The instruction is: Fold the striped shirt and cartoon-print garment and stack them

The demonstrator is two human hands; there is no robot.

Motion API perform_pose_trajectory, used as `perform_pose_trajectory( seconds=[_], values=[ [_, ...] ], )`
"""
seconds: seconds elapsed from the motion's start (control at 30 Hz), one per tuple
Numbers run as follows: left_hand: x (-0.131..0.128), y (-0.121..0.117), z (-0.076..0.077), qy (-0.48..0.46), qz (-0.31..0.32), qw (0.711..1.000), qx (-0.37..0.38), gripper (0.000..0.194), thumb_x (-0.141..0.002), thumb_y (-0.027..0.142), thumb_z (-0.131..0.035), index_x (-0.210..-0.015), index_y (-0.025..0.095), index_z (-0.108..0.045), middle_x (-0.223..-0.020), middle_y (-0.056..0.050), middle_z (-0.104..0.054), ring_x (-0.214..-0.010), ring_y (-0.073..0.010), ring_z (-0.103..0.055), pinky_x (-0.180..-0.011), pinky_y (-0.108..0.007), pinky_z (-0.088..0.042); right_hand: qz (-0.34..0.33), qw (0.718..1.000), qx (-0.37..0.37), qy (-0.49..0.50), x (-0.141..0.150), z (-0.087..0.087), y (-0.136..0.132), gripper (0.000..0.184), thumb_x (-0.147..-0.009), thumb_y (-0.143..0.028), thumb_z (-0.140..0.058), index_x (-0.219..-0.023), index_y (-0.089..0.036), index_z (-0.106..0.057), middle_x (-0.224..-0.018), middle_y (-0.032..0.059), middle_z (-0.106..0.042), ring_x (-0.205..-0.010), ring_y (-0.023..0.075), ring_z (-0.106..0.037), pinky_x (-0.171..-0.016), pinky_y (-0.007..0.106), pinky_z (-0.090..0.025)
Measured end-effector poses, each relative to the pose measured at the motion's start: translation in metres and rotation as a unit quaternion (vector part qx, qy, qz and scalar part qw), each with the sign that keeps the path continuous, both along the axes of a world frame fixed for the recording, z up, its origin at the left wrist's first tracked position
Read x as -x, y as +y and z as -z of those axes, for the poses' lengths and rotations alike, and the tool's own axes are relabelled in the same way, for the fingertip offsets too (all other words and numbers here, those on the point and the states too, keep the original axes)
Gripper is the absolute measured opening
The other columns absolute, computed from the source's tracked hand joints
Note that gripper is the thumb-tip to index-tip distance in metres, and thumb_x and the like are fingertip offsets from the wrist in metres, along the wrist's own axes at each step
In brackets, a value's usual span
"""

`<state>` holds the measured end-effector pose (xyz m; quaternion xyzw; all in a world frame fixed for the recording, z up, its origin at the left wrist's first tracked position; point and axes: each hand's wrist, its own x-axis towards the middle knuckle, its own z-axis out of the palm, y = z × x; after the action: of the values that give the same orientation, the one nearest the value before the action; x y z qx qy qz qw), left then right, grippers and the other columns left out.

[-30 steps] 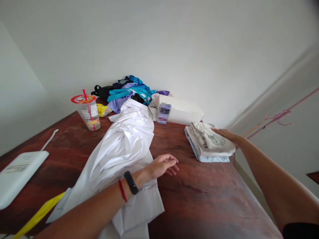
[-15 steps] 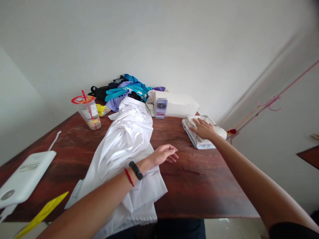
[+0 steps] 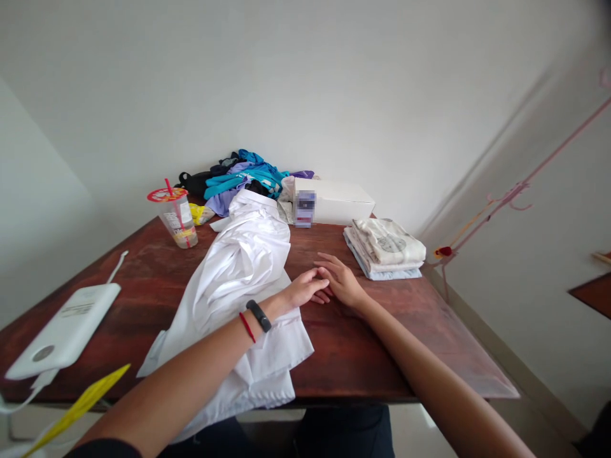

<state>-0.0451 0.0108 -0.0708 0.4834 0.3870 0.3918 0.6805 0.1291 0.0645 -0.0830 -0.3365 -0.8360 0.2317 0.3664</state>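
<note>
My left hand [image 3: 308, 287], with a black band and a red string at its wrist, is over the table just right of a rumpled white shirt [image 3: 243, 254]. My right hand [image 3: 342, 284] meets it there, fingers stretched out and touching the left fingertips. Neither hand holds anything. The white shirt lies lengthwise on the dark wooden table [image 3: 353, 356], its collar end toward the wall and its lower end hanging over the front edge. To the right of both hands sits a stack of folded clothes [image 3: 386, 245], a white printed one on top.
A lidded plastic cup [image 3: 177, 216] with a red straw stands at left. Nearer lies a white power bank [image 3: 67, 331] with cables, and a yellow strip [image 3: 81, 404]. At the back are a heap of clothes [image 3: 252, 175] and a white box [image 3: 337, 198]. Pink cord [image 3: 548, 159] runs along the right wall.
My right hand has left the folded stack and come leftward to touch my left hand. The left hand stays beside the white shirt. The view has shifted slightly.
</note>
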Motion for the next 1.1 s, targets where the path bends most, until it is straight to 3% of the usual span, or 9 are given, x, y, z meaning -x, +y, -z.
perform_pose_trajectory(
  seconds=[0.13,0.37,0.53,0.67,0.73,0.93,1.1],
  values=[
    [-0.001,0.003,0.003,0.010,0.004,1.000,-0.008,0.028,-0.090,0.038,-0.074,-0.102,0.015,-0.062,-0.086,-0.006,-0.074,-0.075,-0.0160,-0.072,-0.077,-0.031,-0.056,-0.023,0.998,0.048,0.033,0.004,0.002,-0.006,0.045,-0.104,-0.054,-0.042,-0.110,-0.025,-0.076,-0.122,0.0121,-0.072,-0.115,0.0283,-0.068,-0.102,0.044,-0.052],
    [0.003,0.000,-0.004,0.031,0.027,0.999,-0.029,0.038,-0.090,0.044,-0.073,-0.112,0.015,-0.062,-0.094,-0.009,-0.074,-0.082,-0.0179,-0.073,-0.081,-0.032,-0.055,-0.010,0.997,0.075,0.019,-0.017,-0.009,0.002,0.049,-0.102,-0.058,-0.044,-0.096,-0.022,-0.077,-0.096,0.0085,-0.077,-0.092,0.0268,-0.070,-0.087,0.040,-0.053],
    [0.003,-0.003,-0.005,0.026,0.021,0.999,-0.023,0.049,-0.091,0.041,-0.072,-0.130,0.018,-0.053,-0.093,-0.008,-0.075,-0.080,-0.0167,-0.073,-0.080,-0.032,-0.055,0.008,0.997,0.078,0.025,-0.024,-0.006,0.009,0.052,-0.101,-0.062,-0.043,-0.098,-0.022,-0.077,-0.099,0.0080,-0.078,-0.093,0.0273,-0.071,-0.088,0.040,-0.053],
    [0.002,-0.003,-0.004,0.010,-0.010,1.000,-0.003,0.082,-0.091,0.036,-0.072,-0.156,0.022,-0.024,-0.097,-0.008,-0.076,-0.074,-0.0171,-0.074,-0.078,-0.034,-0.055,-0.006,0.995,0.099,0.028,-0.026,-0.003,0.010,0.056,-0.102,-0.063,-0.040,-0.104,-0.022,-0.077,-0.107,0.0091,-0.077,-0.101,0.0282,-0.071,-0.095,0.042,-0.053],
    [0.001,-0.003,-0.005,0.007,-0.018,1.000,0.002,0.088,-0.092,0.034,-0.072,-0.160,0.024,-0.016,-0.100,-0.009,-0.076,-0.074,-0.0173,-0.074,-0.078,-0.035,-0.056,-0.014,0.994,0.103,0.023,-0.026,-0.002,0.010,0.055,-0.103,-0.064,-0.039,-0.105,-0.023,-0.077,-0.109,0.0089,-0.077,-0.105,0.0287,-0.071,-0.097,0.043,-0.052],
    [0.000,-0.002,-0.006,0.022,0.011,1.000,-0.014,0.068,-0.091,0.035,-0.073,-0.150,0.020,-0.044,-0.100,-0.011,-0.077,-0.076,-0.0166,-0.072,-0.078,-0.032,-0.055,-0.037,0.994,0.104,0.007,-0.028,-0.004,0.009,0.054,-0.104,-0.063,-0.038,-0.106,-0.024,-0.075,-0.108,0.0079,-0.077,-0.103,0.0277,-0.070,-0.095,0.041,-0.052],
    [-0.001,0.000,-0.003,0.016,-0.003,1.000,0.004,0.081,-0.088,0.037,-0.076,-0.155,0.016,-0.035,-0.097,-0.011,-0.077,-0.073,-0.0171,-0.072,-0.074,-0.032,-0.055,-0.036,0.994,0.101,-0.002,-0.026,-0.009,0.004,0.054,-0.104,-0.063,-0.036,-0.104,-0.025,-0.074,-0.108,0.0075,-0.076,-0.104,0.0266,-0.069,-0.097,0.040,-0.051]
  ],
)
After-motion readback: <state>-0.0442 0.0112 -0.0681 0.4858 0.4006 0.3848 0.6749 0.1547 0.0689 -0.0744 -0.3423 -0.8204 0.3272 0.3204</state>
